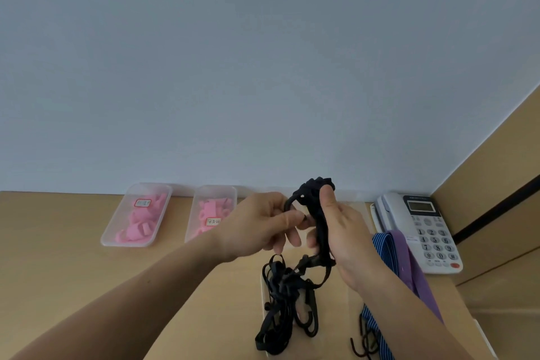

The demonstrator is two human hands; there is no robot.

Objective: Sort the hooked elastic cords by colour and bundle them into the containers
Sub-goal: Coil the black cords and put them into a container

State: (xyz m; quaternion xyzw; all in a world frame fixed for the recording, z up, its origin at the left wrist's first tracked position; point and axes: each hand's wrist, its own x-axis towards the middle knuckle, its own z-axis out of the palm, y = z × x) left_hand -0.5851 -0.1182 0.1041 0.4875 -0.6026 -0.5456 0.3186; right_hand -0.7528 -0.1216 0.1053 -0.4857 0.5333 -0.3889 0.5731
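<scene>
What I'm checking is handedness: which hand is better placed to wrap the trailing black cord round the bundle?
Left, probably. The left hand pinches the free loop beside the black bundle, while the right hand is occupied, gripping that bundle upright.

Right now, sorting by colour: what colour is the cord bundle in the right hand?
Black; the cord bundle shows best in the head view.
</scene>
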